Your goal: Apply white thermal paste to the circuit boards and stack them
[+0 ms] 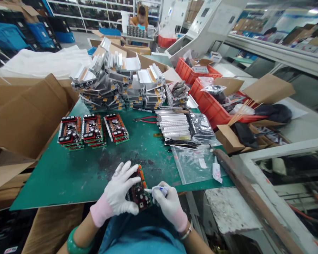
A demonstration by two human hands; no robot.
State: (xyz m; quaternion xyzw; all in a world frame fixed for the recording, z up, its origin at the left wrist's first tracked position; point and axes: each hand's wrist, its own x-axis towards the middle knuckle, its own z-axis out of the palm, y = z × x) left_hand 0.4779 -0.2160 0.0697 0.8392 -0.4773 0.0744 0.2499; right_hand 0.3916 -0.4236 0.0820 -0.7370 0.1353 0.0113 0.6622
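Fingers [125,170] of the left hand [119,194] curl around a circuit board [138,194] at the near edge of the green mat [69,176]; the right hand [168,204] pinches a small tube [159,191] against it.

Electronics assembly workshop: stacked circuit boards [91,130], aluminium heat sinks [116,84], parts crates [209,104], green bench mat [76,169].

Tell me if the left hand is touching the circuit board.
Touching. The head view shows the left hand clasping the circuit board by its edges with gloved fingers and thumb; the right hand grips a small tube beside it.
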